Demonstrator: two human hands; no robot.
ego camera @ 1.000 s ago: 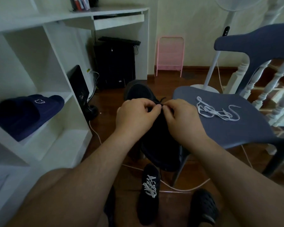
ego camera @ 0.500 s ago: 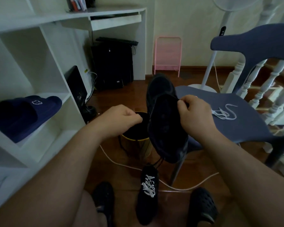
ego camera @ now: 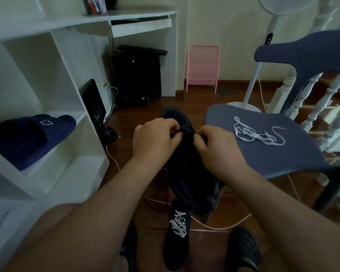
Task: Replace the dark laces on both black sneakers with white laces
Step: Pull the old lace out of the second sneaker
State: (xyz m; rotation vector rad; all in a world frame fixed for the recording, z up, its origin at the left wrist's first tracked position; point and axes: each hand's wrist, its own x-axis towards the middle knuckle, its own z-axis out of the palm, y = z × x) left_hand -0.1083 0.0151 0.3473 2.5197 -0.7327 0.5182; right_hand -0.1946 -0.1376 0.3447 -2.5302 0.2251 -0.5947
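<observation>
Pinching the black sneaker (ego camera: 186, 173) with curled fingers, left hand (ego camera: 155, 142) and right hand (ego camera: 220, 150); navy slipper (ego camera: 31, 138) on shelf (ego camera: 71, 152).

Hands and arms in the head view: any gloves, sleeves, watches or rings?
Both bare. No gloves on the left hand or the right hand. Forearms show no sleeves up to the frame edge, and no watch, band or ring is visible. Fingers are uncovered.

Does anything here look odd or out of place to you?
Mostly the cables: a pale cord snakes loose across the floor, under the chair, beside the white-laced sneaker. A white lace lies tangled on the chair seat. Nothing looks spilled or broken; both hands simply pinch at the held sneaker.
</observation>
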